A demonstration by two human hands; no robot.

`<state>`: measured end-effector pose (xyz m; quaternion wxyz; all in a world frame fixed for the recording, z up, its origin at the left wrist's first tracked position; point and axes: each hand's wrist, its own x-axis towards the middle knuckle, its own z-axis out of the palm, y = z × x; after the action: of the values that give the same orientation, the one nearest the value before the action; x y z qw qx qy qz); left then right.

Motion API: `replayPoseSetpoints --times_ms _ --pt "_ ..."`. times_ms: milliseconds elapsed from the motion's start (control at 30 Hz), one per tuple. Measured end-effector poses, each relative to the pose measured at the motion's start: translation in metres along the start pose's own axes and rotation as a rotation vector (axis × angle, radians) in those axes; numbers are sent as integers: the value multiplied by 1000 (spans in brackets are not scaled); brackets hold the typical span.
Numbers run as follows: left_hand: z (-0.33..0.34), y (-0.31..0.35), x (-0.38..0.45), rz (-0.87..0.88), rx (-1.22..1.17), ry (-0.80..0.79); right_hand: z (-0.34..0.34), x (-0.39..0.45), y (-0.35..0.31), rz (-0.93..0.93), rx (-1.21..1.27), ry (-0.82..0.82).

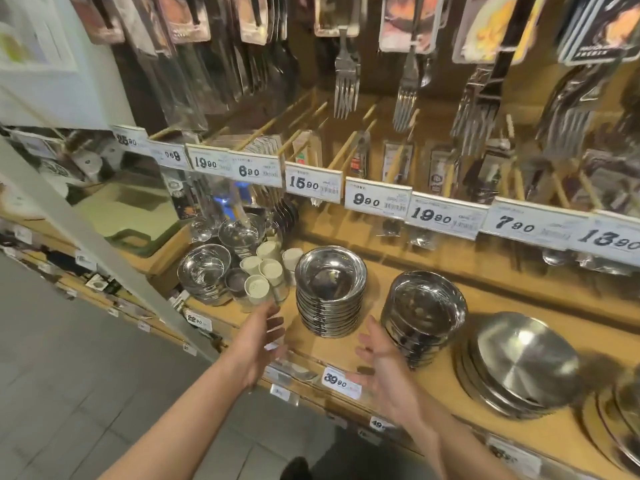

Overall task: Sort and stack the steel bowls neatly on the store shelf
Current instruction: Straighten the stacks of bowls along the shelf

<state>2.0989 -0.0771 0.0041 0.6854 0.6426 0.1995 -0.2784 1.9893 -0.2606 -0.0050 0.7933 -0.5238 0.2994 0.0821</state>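
Left hand: left hand (258, 344) reaching in, fingers spread and loose, holding nothing, just short of the middle stack
Right hand: right hand (384, 372) also spread wide, palm turned inward, empty
Middle stack: middle stack (330, 291) of steel bowls stands upright on the shelf (446, 382), straight ahead and between the two hands, slightly above them in view
Key relation: the hands flank that stack, left hand to its left, right hand below and to its right; looks like a two-handed clasp is coming, and the left hand is nearer
Right stack: right stack (424, 315) leans a little, just beside the right hand's fingertips
Far-left bowls: left bowls (204, 271) sit beyond the white cups (265, 271)
Plates: plates (523, 362) lie tilted at far right
Tags above: price tags read 15.90 (313, 184), 9.90, 19.90, 7.90, 13.90
Shelf edge: tag 39.90 (341, 381) sits between the wrists; brand text too small to read
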Motion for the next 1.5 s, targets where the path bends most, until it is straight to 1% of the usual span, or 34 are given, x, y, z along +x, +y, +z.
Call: replayPoseSetpoints --times_ms 67,200,233,333,433,533,633,733,900,1100,1200,1300,1433,1500 --pt "1 13 21 15 52 -57 13 16 3 -39 61 25" --pt "5 35 58 -7 172 -151 40 53 9 -71 175 274" --pt "5 39 66 -10 195 -176 45 59 10 -81 198 314" --pt "6 54 84 2 215 -257 55 71 12 -96 251 332" --pt "13 65 99 -23 241 -349 55 78 13 -171 277 329" --pt "17 65 110 -55 285 -404 52 86 13 -190 264 355" --pt "19 60 122 -40 338 -487 46 95 15 -200 222 382" --pt "23 57 133 -49 307 -483 45 102 14 -166 227 382" --pt "27 48 141 -147 284 -494 46 116 12 -125 269 424" --pt "26 40 147 -187 271 -429 47 121 19 -127 287 378" --pt "29 38 145 -217 252 -458 48 122 18 -133 329 329" --pt "30 42 136 -217 255 -464 53 118 14 -124 362 339" --pt "22 39 125 -200 242 -434 59 105 16 -132 312 336" --pt "17 37 115 -187 222 -421 65 95 19 -174 250 320"
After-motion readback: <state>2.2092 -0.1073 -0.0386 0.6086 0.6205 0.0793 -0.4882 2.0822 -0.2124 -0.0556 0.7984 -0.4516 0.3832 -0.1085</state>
